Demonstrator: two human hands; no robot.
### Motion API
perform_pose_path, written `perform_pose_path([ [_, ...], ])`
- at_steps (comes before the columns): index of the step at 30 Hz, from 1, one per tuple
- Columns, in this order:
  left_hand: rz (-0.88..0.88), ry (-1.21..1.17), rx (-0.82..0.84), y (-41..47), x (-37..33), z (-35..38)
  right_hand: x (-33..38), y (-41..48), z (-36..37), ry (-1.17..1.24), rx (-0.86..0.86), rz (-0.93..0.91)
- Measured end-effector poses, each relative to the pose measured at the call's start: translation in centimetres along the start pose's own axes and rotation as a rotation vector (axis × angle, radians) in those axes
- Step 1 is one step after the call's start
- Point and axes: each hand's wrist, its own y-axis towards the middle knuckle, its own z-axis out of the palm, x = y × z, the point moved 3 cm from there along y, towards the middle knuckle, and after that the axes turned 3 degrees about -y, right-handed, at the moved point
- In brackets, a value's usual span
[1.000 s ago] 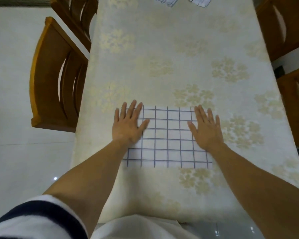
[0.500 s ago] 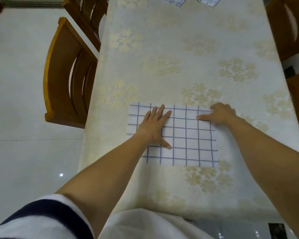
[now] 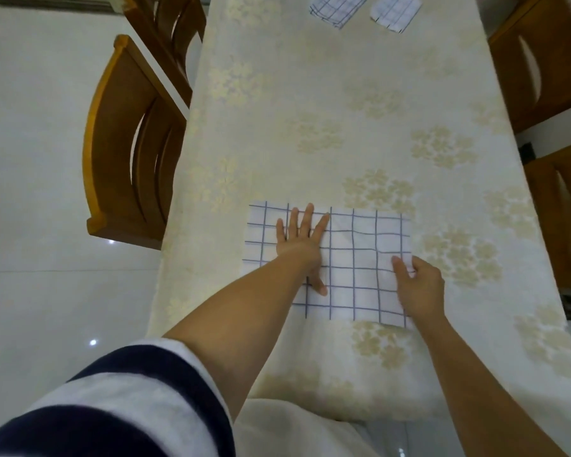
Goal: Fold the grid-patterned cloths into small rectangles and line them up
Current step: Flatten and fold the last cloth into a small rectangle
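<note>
The cloth (image 3: 360,258) lies flat on the near part of the table (image 3: 310,94), a wide rectangle with both hands on it. The left hand (image 3: 302,242) presses its left-middle part, palm down, fingers straight and spread, thumb pointing back toward the person. The right hand (image 3: 419,285) is at the cloth's right edge, thumb on top and fingers curled. It seems to pinch that edge, though the fingers underneath are hidden. The cloth ripples slightly near that hand.

Both forearms are bare, and the left sleeve (image 3: 112,407) is white with a dark band.

Two folded cloths (image 3: 337,8) lie side by side at the table's far end, well apart from the hands. The table wears a cream floral cover. Wooden chairs (image 3: 129,153) stand along both sides on a pale glossy floor (image 3: 30,159).
</note>
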Motion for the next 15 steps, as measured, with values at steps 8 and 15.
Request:
perform_pose_path([
  [8,-0.009,-0.008,0.019,0.2,0.0,0.0,7.2,-1.9,-1.7,-0.189,-0.092,-0.341],
  [15,0.032,-0.053,-0.038,0.3,0.1,0.4,10.7,-3.8,0.3,-0.260,-0.065,-0.472],
])
